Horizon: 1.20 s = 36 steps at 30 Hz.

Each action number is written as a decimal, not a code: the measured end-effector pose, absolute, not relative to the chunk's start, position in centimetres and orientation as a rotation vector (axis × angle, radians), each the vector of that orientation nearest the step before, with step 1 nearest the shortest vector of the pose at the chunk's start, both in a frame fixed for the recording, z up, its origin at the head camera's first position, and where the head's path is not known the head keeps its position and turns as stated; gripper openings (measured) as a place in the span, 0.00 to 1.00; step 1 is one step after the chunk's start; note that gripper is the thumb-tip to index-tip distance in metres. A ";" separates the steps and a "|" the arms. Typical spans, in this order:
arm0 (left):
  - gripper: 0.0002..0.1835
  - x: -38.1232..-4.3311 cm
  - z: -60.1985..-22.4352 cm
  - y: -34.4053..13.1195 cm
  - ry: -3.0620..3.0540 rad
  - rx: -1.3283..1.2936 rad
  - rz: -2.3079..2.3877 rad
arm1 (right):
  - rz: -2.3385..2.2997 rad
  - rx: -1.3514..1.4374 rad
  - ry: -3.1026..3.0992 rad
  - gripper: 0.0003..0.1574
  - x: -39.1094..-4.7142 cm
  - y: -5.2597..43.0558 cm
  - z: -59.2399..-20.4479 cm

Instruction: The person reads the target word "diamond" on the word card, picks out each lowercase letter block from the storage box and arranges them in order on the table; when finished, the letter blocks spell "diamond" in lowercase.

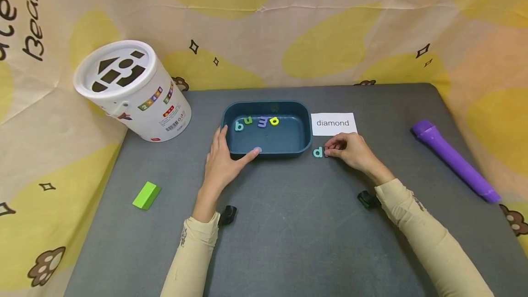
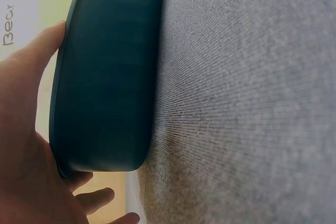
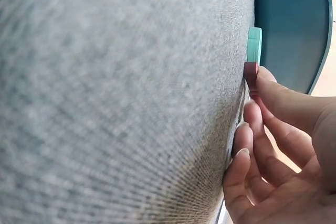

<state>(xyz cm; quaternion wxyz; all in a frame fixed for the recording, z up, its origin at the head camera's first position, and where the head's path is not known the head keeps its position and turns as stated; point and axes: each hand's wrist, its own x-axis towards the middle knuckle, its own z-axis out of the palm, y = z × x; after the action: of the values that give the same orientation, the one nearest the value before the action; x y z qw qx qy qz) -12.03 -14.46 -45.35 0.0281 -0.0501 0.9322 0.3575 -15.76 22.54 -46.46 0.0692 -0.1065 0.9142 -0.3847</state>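
A dark blue tray (image 1: 268, 151) holds plastic letters: a teal letter (image 1: 239, 126), a green letter (image 1: 248, 120), a purple m (image 1: 262, 122) and a yellow letter (image 1: 274, 121). My left hand (image 1: 222, 162) rests at the tray's front left corner, thumb on the front rim, fingers spread along the left side. On the table right of the tray lies a teal d (image 1: 317, 152). My right hand (image 1: 349, 151) pinches a small dark red piece (image 3: 251, 74) right beside it; fingers hide its shape. Above that hand lies a white card (image 1: 334, 124) reading "diamond".
A white bucket (image 1: 140, 100) with a shape-hole lid stands at the back left. Near the left edge lies a green block (image 1: 146, 195). A purple microphone-shaped stick (image 1: 455, 162) lies at the right. Patterned cloth (image 1: 264, 26) hangs behind the grey table (image 1: 297, 233).
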 end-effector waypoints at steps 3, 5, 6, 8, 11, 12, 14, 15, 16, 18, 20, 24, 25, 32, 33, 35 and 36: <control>0.68 -12.0 -45.4 -14.4 2.877 -0.153 1.105 | -1.141 -0.341 2.775 0.07 -15.7 22.4 -46.4; 0.68 -12.0 -45.4 -14.4 2.877 -0.151 1.106 | -1.130 -0.356 2.782 0.06 -15.8 22.2 -46.3; 0.68 -12.0 -45.4 -14.4 2.877 -0.150 1.106 | -1.120 -0.362 2.786 0.06 -15.8 22.2 -46.2; 0.68 -12.0 -45.4 -14.4 2.876 -0.149 1.106 | -1.083 -0.380 2.791 0.07 -15.9 22.1 -45.9; 0.68 -12.0 -45.3 -14.4 2.876 -0.151 1.103 | -1.020 -0.416 2.789 0.10 -16.2 21.9 -45.1; 0.68 -12.0 -45.3 -14.4 2.876 -0.151 1.102 | -1.008 -0.422 2.791 0.10 -16.4 21.8 -44.7; 0.68 -12.0 -45.3 -14.4 2.878 -0.149 1.101 | -1.014 -0.447 2.815 0.11 -16.7 21.5 -44.0; 0.68 -12.1 -45.3 -14.4 2.878 -0.148 1.102 | -1.046 -0.459 2.831 0.12 -16.9 21.3 -43.6; 0.68 -12.0 -45.3 -14.4 2.878 -0.148 1.103 | -1.094 -0.476 2.847 0.12 -17.1 21.0 -43.3; 0.68 -12.0 -45.3 -14.3 2.879 -0.146 1.104 | -1.189 -0.536 2.888 0.14 -17.3 20.1 -42.8; 0.68 -12.0 -45.3 -14.3 2.879 -0.147 1.105 | -1.290 -0.615 2.903 0.16 -17.4 19.0 -42.5; 0.67 -12.1 -45.4 -14.3 2.885 -0.149 1.102 | -1.371 -0.754 2.840 0.20 -17.4 16.2 -42.4; 0.67 -12.1 -45.4 -14.4 2.886 -0.150 1.101 | -1.361 -0.772 2.813 0.22 -17.5 15.5 -42.4; 0.67 -12.2 -45.4 -14.4 2.878 -0.153 1.093 | -1.089 -0.722 2.665 0.39 -18.7 11.4 -42.5; 0.67 -12.2 -45.4 -14.4 2.878 -0.154 1.093 | -1.054 -0.708 2.648 0.40 -19.0 11.0 -42.5; 0.67 -12.2 -45.4 -14.4 2.878 -0.153 1.094 | -1.002 -0.693 2.618 0.41 -19.6 10.4 -42.5; 0.67 -12.2 -45.4 -14.4 2.878 -0.153 1.095 | -0.984 -0.690 2.604 0.42 -19.9 10.2 -42.5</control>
<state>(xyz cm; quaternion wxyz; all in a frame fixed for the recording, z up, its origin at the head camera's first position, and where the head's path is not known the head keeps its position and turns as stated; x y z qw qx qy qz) -12.22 -14.43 -45.43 0.0291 -0.0496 0.9331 0.3550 -19.91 10.16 -42.53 0.1366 -0.2382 0.8995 -0.3399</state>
